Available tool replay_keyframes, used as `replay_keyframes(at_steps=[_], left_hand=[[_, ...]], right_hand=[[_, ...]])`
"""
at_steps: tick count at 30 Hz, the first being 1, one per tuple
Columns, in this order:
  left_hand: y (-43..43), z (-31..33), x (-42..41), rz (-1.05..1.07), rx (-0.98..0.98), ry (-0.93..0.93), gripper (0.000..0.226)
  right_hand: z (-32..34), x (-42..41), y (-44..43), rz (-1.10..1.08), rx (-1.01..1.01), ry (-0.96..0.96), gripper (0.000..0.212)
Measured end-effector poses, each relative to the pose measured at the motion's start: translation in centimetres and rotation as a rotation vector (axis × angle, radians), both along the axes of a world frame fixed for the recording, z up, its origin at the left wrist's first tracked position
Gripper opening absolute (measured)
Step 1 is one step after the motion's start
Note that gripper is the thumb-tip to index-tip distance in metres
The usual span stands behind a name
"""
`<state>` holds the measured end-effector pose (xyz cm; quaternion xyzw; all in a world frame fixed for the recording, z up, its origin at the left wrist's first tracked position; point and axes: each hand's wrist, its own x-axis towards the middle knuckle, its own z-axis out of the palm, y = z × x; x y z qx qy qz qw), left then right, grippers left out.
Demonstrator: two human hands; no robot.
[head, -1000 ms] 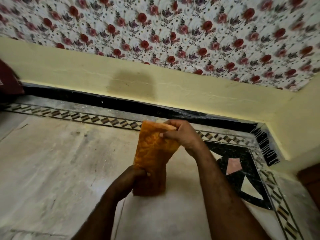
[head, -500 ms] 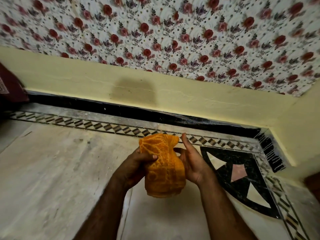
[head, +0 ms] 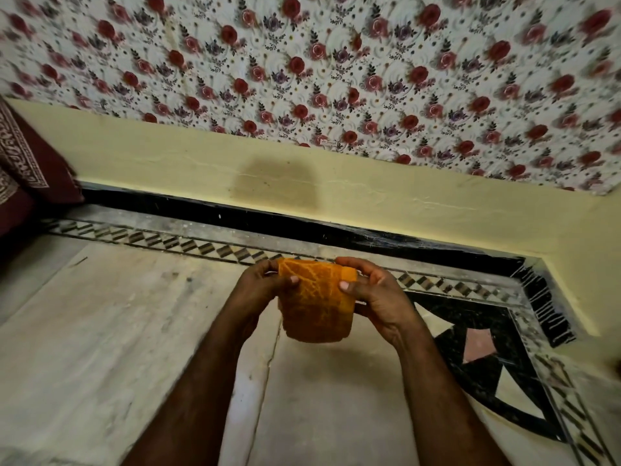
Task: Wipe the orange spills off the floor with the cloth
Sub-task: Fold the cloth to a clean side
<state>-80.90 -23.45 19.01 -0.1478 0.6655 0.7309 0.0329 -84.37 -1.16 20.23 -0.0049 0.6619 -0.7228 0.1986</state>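
both hands held the orange cloth [head: 316, 299] up in the air above the floor [head: 100, 331], well clear of it. the left hand [head: 257, 285] gripped the cloth's left edge, thumb across the front and fingers behind. the right hand [head: 376, 294] gripped the right edge the same way. the cloth hung folded between them, its lower end loose. a patterned border strip [head: 168, 242] ran along the floor by the yellow wall [head: 168, 169], and a maroon fabric [head: 30, 169] sat at far left.
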Motion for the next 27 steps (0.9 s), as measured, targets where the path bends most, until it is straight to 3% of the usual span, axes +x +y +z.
replay_keyframes(at_steps=[4, 7, 11, 18, 23, 27], left_hand=[[-0.1, 1.6, -0.6, 0.104, -0.050, 0.071, 0.042], [-0.2, 3.0, -0.5, 0.021, -0.077, 0.153, 0.053], [-0.1, 4.7, -0.5, -0.005, -0.144, 0.242, 0.049], [0.3, 6.7, -1.0, -0.115, -0.548, 0.254, 0.056], [0.8, 7.8, -0.8, -0.086, -0.492, 0.326, 0.033], [0.6, 8.6, -0.8, -0.073, -0.388, 0.354, 0.036]], right_hand=[[1.5, -0.4, 0.4, 0.020, 0.069, 0.127, 0.055], [2.4, -0.7, 0.6, 0.008, 0.126, 0.210, 0.059], [4.0, -0.9, 0.5, -0.016, 0.185, 0.277, 0.060], [6.3, -0.6, 0.9, -0.087, 0.324, 0.384, 0.047], [7.5, -0.4, 1.4, -0.130, 0.406, 0.500, 0.030], [7.9, -0.5, 1.5, -0.177, 0.379, 0.535, 0.024]])
